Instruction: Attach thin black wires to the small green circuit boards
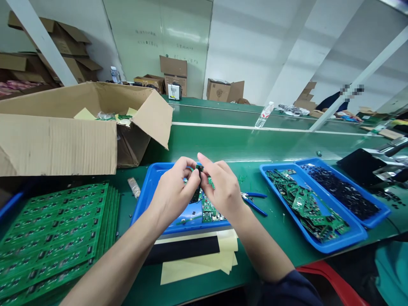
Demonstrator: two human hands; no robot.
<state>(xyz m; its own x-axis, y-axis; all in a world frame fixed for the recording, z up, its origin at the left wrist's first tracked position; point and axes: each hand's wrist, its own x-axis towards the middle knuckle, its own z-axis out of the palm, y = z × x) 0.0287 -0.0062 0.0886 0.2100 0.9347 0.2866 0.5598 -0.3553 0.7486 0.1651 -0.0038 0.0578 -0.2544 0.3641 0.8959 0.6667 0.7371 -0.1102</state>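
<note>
left hand [174, 191], right hand [223, 191] narrow, pinching small green circuit board [196, 194] above glossy blue plastic tray [147, 199]

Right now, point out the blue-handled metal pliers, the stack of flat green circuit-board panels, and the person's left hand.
Blue-handled metal pliers [255, 207]: head view, on the lower handle.
Stack of flat green circuit-board panels [54, 238]: head view, middle of the top panel.
Person's left hand [174, 191]: head view, back of the hand.
</note>
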